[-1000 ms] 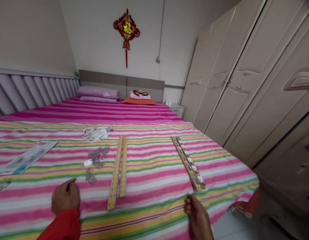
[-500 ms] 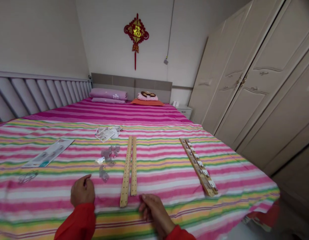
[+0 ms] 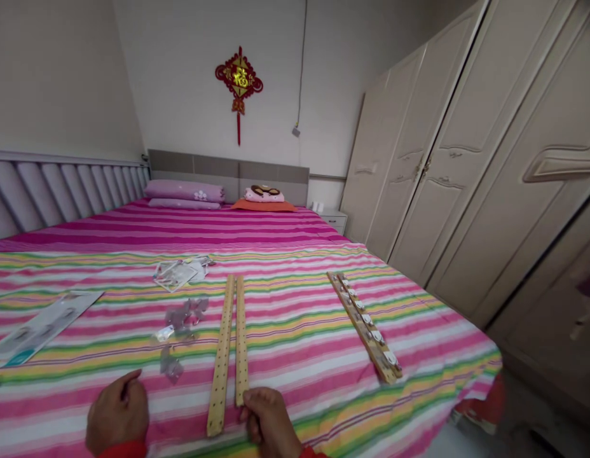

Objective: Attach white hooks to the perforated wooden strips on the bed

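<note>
Two long wooden strips with rows of holes (image 3: 231,346) lie side by side on the striped bedspread (image 3: 299,331). My right hand (image 3: 269,423) is at their near end, fingers curled and pinching the tip of the right strip. My left hand (image 3: 117,420) rests on the bedspread to the left, fingers curled loosely, holding nothing I can make out. Small clear plastic pieces (image 3: 180,324) lie just beyond my left hand. A third wooden strip with white round fittings (image 3: 366,327) lies further right.
Clear packets (image 3: 178,272) and a printed card (image 3: 35,327) lie on the bed's left half. Pillows (image 3: 185,191) sit at the headboard. A cream wardrobe (image 3: 466,165) lines the right wall, and the bed's corner (image 3: 480,375) drops off at the right.
My right hand has moved left from the fitted strip to the near end of the paired strips and closed on the right one. My left hand stayed on the bedspread.
</note>
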Tool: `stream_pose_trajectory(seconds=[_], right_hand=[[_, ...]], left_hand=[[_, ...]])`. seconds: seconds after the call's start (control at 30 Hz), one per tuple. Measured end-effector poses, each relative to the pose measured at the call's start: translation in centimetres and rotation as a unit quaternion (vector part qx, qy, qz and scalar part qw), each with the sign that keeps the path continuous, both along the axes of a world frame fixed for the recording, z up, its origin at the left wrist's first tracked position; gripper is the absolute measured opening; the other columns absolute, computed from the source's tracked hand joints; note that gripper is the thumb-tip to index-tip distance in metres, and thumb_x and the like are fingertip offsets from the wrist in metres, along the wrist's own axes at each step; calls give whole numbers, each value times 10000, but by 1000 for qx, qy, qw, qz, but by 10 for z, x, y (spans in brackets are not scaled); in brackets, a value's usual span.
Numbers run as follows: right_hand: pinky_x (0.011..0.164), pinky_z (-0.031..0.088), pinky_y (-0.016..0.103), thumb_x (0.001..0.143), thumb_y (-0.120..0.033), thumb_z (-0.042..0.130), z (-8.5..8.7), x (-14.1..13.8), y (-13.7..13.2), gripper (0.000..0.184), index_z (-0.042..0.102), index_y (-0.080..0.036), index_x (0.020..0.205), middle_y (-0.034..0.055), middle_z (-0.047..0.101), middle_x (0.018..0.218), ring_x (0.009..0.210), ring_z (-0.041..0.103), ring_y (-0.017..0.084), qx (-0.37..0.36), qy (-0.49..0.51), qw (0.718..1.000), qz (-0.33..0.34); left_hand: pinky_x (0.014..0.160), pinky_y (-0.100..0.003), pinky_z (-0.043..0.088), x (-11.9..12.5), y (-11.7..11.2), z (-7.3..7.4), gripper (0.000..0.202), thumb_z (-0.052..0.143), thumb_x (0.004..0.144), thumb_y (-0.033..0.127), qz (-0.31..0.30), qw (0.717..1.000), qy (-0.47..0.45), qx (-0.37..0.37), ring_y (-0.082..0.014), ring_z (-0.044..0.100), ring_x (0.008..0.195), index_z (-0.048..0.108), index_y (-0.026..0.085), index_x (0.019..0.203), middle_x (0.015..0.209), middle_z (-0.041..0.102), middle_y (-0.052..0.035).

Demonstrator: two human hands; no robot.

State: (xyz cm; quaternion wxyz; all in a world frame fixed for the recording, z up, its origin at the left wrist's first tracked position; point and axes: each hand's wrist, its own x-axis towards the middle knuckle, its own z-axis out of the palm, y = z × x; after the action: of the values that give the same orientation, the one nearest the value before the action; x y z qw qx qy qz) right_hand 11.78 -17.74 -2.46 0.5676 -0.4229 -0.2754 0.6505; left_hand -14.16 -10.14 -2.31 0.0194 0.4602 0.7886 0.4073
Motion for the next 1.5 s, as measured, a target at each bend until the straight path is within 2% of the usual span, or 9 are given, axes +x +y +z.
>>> stream_pose_trajectory(seconds=[0.17,0.37,0.6,0.77,0.9,1.07,1.27,1.37,1.5], right_hand=[[296,96,197,589,-475,748,2,13,-6,366,656,-120,587,-33,525,393,251,259,15,15,-6,1000,-14],[307,76,197,623,-445,740,1,25,-13,347,670,-105,631,-23,552,426,265,256,7,-2,-23,1000,-11],[302,103,180,672,-576,692,0,28,-20,461,599,-128,615,-11,580,475,271,324,15,-4,-26,1000,12],[305,119,178,655,-625,681,-6,29,-26,504,570,-137,600,-26,549,460,275,323,20,-11,-34,999,-38],[320,148,175,635,-608,707,-7,33,-34,484,607,-137,679,-45,531,469,304,309,24,-4,-30,997,-77],[349,161,179,620,-554,748,2,40,-42,451,540,-157,568,-57,484,457,343,295,26,2,-46,994,-102],[372,200,190,631,-582,728,15,37,-48,473,520,-167,538,-58,453,444,364,316,40,25,-101,991,-89],[365,209,192,617,-606,725,22,34,-48,479,533,-171,557,-55,464,450,361,331,46,26,-119,990,-72],[365,217,188,623,-612,718,26,33,-49,477,549,-169,573,-52,474,460,363,331,43,33,-129,989,-67]], left_hand=[[715,-406,457,-2,1,-2,352,435,750,343,-1,1000,6,0,-262,542,757,690,204,950,851,628,-91],[723,-410,446,7,-2,4,306,465,732,301,12,1000,-6,20,-261,528,787,698,213,911,872,626,-88],[764,-388,442,12,-6,7,310,440,760,290,11,999,-17,41,-249,537,837,689,195,917,889,624,-82],[773,-366,439,11,-6,3,297,434,763,294,5,997,-22,76,-234,544,840,685,187,880,859,627,-73],[792,-358,453,5,-6,-5,285,453,744,330,-18,992,-69,101,-221,565,832,671,186,857,855,638,-62],[832,-357,475,12,-18,-8,357,513,727,451,-78,973,-168,135,-217,599,872,633,163,902,897,650,-66],[867,-384,455,51,-35,8,335,626,699,475,-149,972,-14,179,-235,547,945,586,171,833,901,601,-82],[839,-388,452,63,-34,16,342,632,705,494,-143,978,50,145,-250,512,962,544,184,818,885,564,-80],[756,-350,453,67,-28,18,282,586,753,469,-118,987,69,87,-232,502,903,494,203,784,851,522,-58]])
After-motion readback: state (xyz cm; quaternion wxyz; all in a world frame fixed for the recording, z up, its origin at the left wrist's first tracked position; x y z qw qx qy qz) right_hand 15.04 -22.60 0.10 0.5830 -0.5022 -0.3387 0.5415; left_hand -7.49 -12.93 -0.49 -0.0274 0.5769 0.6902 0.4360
